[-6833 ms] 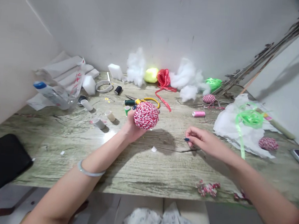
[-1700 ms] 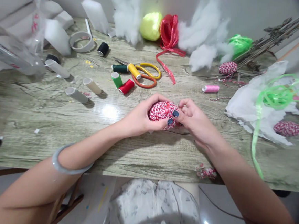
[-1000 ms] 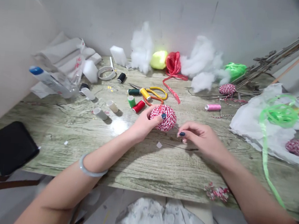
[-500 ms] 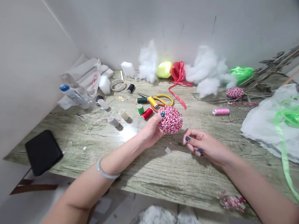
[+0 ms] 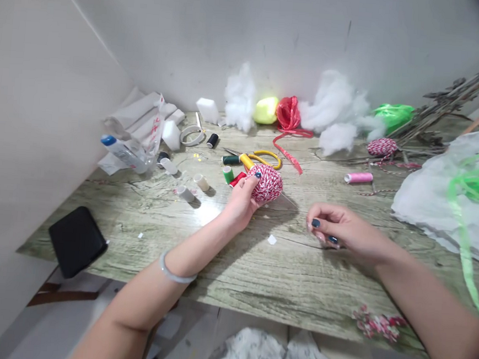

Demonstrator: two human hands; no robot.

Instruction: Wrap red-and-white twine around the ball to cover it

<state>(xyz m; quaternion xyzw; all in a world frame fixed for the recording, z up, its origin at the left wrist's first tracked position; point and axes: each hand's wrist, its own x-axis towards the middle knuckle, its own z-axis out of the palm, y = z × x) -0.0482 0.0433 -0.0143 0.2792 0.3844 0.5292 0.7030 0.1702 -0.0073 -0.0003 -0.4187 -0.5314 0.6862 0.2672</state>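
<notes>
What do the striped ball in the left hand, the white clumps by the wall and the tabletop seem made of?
Striped ball: red-and-white twisted twine, matte, wound strands visible. White clumps: likely polyester or cotton stuffing, fluffy with wispy edges. Tabletop: wood-grain surface, probably laminate, given its glossy glare patch.

From where I stand, nothing here can be read. The white plastic bag [image 5: 144, 121] at the far left of the table [image 5: 257, 269] carries red printed marks, too small and creased to make out. The label on the blue-capped bottle [image 5: 124, 154] beside it is a blur.
</notes>
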